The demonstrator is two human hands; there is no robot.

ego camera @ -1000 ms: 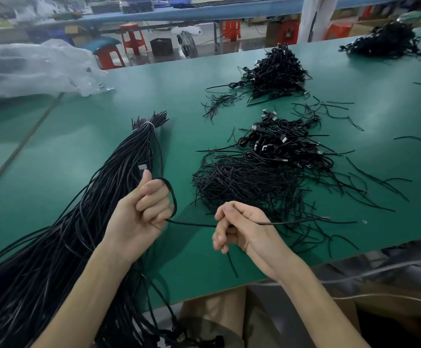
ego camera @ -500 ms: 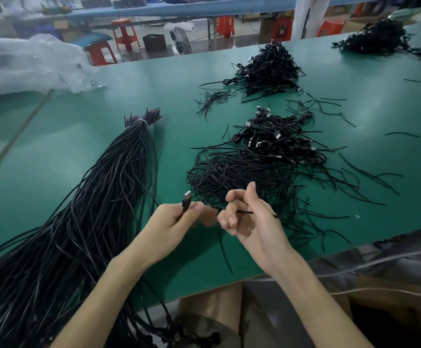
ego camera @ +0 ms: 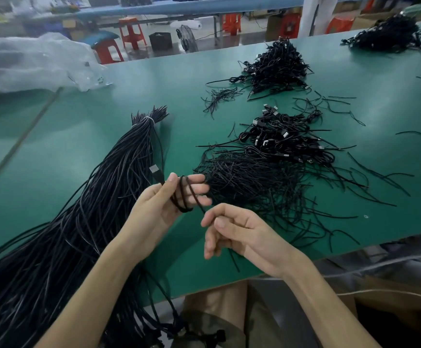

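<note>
My left hand (ego camera: 164, 207) holds a black USB cable (ego camera: 184, 194) wound in loops around its extended fingers, the thumb pinning it; the silver plug (ego camera: 154, 169) sticks up past the thumb. My right hand (ego camera: 234, 229) sits just below and to the right, forefinger and thumb pinching the cable's loose tail end (ego camera: 202, 208). A long tied bundle of black cables (ego camera: 99, 197) runs from the table's near left edge up to its banded tip. A heap of thin black ties (ego camera: 249, 182) lies right of my left hand.
Coiled cables with plugs (ego camera: 284, 139) are piled beyond the ties, with further heaps of coiled cables (ego camera: 277, 66) behind and a dark heap (ego camera: 387, 33) at the far right. A clear plastic bag (ego camera: 28, 61) lies at far left. The green table (ego camera: 66, 146) ends near my lap.
The camera view has shifted slightly. The cable, stretched between both hands a second ago, is now wrapped in loops on my left fingers, and my right hand has dropped lower, at the tail.
</note>
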